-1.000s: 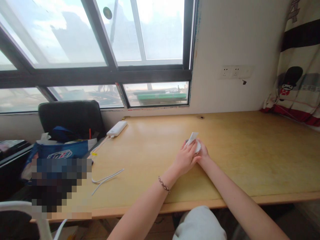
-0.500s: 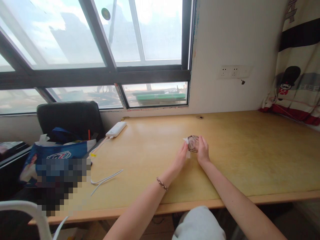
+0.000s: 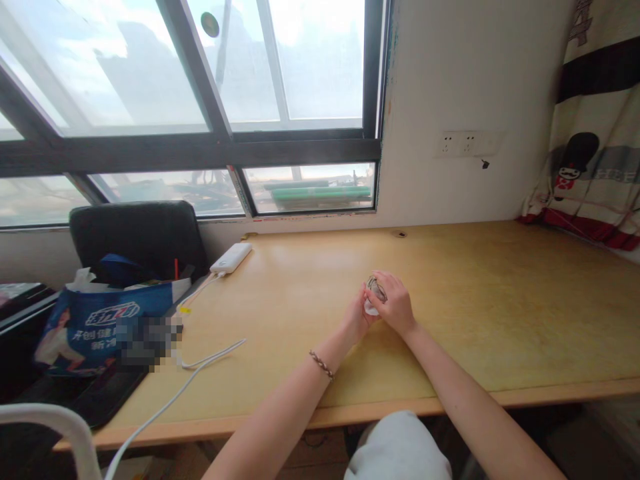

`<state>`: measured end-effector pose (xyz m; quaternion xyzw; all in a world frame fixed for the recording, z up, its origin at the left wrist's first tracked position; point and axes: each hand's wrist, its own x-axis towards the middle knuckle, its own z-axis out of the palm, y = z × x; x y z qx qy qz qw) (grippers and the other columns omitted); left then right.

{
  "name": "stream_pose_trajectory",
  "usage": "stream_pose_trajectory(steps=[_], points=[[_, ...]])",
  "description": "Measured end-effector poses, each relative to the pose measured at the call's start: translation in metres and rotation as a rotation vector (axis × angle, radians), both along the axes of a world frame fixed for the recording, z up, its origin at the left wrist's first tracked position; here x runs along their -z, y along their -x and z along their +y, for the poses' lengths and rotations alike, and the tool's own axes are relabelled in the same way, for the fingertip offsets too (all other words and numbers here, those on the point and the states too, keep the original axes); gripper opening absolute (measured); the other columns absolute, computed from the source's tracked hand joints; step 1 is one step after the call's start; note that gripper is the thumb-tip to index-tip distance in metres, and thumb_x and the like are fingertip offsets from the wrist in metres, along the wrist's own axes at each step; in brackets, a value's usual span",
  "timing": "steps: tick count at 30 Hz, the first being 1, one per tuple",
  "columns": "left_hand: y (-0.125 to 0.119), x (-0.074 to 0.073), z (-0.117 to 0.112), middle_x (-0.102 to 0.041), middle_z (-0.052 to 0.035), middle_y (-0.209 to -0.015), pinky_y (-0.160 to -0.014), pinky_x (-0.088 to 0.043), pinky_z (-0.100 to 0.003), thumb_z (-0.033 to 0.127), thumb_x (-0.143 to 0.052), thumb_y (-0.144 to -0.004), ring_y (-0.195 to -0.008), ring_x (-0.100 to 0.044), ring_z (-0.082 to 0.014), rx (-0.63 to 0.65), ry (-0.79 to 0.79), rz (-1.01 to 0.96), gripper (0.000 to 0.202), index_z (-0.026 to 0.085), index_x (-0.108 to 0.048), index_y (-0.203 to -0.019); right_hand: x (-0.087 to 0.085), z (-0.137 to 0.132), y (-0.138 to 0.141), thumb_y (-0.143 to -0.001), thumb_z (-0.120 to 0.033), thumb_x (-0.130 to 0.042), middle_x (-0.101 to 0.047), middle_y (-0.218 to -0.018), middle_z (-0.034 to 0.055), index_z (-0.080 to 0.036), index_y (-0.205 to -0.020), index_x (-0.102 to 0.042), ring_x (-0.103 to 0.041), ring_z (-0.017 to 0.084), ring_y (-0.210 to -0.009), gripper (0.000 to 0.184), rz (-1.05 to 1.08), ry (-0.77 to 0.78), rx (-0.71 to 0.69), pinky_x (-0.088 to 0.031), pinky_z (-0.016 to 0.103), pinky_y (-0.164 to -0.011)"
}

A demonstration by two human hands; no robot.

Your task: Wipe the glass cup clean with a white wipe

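Observation:
Over the middle of the table, a small round clear glass with dark lines around it sits between my two hands, its opening tilted. My right hand is closed over its right side, with fingers along the far rim and the thumb across the near side. On the left, my left hand is closed around a white tissue pressed against the glass. The fingers partly hide both the glass and the tissue. A braided bracelet circles my left wrist.
A white power bank with cables lies at the left of the wooden table. A white cable runs over its front left edge. Left of the table, a blue bag rests on a black chair. Windows and a wall stand behind.
My right hand has turned over the glass, its thumb moving to the near side. The glass has shifted slightly left and tilted, and the tissue now shows below it.

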<state>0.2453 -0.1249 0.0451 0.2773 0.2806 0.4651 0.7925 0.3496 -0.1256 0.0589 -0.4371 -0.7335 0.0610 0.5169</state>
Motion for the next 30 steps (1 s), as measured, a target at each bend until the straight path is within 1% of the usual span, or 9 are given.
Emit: stream_pose_trajectory(steps=[3, 5, 8, 10, 12, 18, 22, 27, 30], points=[[0.003, -0.001, 0.003, -0.063, -0.0067, -0.091, -0.065, -0.049, -0.024, 0.036, -0.045, -0.081, -0.077, -0.060, -0.0148, -0.054, 0.024, -0.094, 0.031, 0.014, -0.060, -0.095, 0.000, 0.003, -0.001, -0.073, -0.036, -0.056, -0.053, -0.115, 0.0033, -0.030, -0.111, -0.053, -0.036, 0.027, -0.115, 0.038, -0.099, 0.001, 0.013, -0.019, 0.050, -0.100], [0.005, -0.001, 0.005, -0.063, -0.0065, -0.094, -0.067, -0.049, -0.024, 0.032, -0.045, -0.081, -0.080, -0.060, -0.0150, -0.098, 0.016, -0.117, 0.028, 0.014, -0.059, -0.096, 0.002, 0.005, 0.001, -0.070, -0.038, -0.060, -0.047, -0.122, 0.0023, -0.031, -0.109, -0.054, -0.032, 0.027, -0.117, 0.041, -0.087, 0.018, 0.035, -0.020, 0.049, -0.100], [0.008, -0.001, 0.007, -0.062, -0.0078, -0.099, -0.076, -0.048, -0.027, 0.031, -0.045, -0.080, -0.089, -0.059, -0.0168, -0.142, -0.022, -0.123, 0.030, 0.012, -0.059, -0.099, 0.008, 0.009, 0.005, -0.062, -0.041, -0.066, -0.037, -0.129, 0.0062, -0.027, -0.119, -0.045, -0.033, 0.027, -0.117, 0.062, 0.037, 0.062, 0.047, -0.028, 0.044, -0.097], [0.009, 0.001, 0.008, -0.061, -0.0087, -0.102, -0.081, -0.046, -0.028, 0.031, -0.047, -0.079, -0.093, -0.057, -0.0182, -0.165, -0.059, -0.120, 0.031, 0.011, -0.059, -0.099, 0.012, 0.011, 0.007, -0.057, -0.042, -0.069, -0.039, -0.126, 0.0097, -0.024, -0.126, -0.036, -0.036, 0.027, -0.116, 0.078, 0.120, 0.090, 0.055, -0.031, 0.043, -0.096], [0.010, 0.002, 0.010, -0.062, -0.0093, -0.100, -0.081, -0.045, -0.029, 0.032, -0.052, -0.076, -0.092, -0.058, -0.0190, -0.200, -0.087, -0.092, 0.031, 0.010, -0.060, -0.097, 0.014, 0.011, 0.007, -0.055, -0.042, -0.070, -0.042, -0.121, 0.0107, -0.022, -0.127, -0.032, -0.039, 0.027, -0.113, 0.084, 0.149, 0.103, 0.067, -0.033, 0.042, -0.094], [0.013, 0.004, 0.014, -0.065, -0.0073, -0.086, -0.067, -0.044, -0.024, 0.027, -0.067, -0.063, -0.073, -0.060, -0.0152, -0.377, -0.130, 0.024, 0.028, 0.011, -0.062, -0.086, 0.015, 0.010, 0.005, -0.059, -0.039, -0.068, -0.040, -0.123, 0.0120, -0.020, -0.127, -0.030, -0.036, 0.027, -0.114, 0.081, 0.051, 0.017, 0.129, -0.031, 0.042, -0.096], [0.014, -0.002, 0.014, -0.065, -0.0055, -0.085, -0.066, -0.042, -0.022, 0.025, -0.070, -0.059, -0.071, -0.059, -0.0135, -0.449, -0.203, 0.047, 0.033, 0.012, -0.062, -0.088, 0.014, 0.009, 0.004, -0.063, -0.038, -0.065, -0.039, -0.124, 0.0128, -0.019, -0.129, -0.026, -0.036, 0.028, -0.115, 0.079, -0.062, -0.028, 0.141, -0.031, 0.044, -0.096], [0.014, -0.004, 0.013, -0.065, -0.0057, -0.087, -0.070, -0.041, -0.022, 0.030, -0.068, -0.062, -0.075, -0.058, -0.0129, -0.380, -0.271, 0.056, 0.031, 0.013, -0.063, -0.088, 0.012, 0.006, 0.006, -0.066, -0.033, -0.063, -0.040, -0.123, 0.0140, -0.016, -0.129, -0.027, -0.036, 0.028, -0.114, 0.074, -0.176, -0.044, 0.184, -0.031, 0.044, -0.095], [0.013, 0.003, 0.014, -0.064, -0.0041, -0.078, -0.061, -0.040, -0.020, 0.033, -0.066, -0.064, -0.064, -0.056, -0.0100, -0.311, -0.270, 0.133, 0.028, 0.012, -0.064, -0.082, 0.011, 0.005, 0.005, -0.067, -0.030, -0.062, -0.040, -0.123, 0.0141, -0.016, -0.127, -0.030, -0.035, 0.028, -0.114, 0.069, -0.198, -0.046, 0.234, -0.031, 0.044, -0.096]])
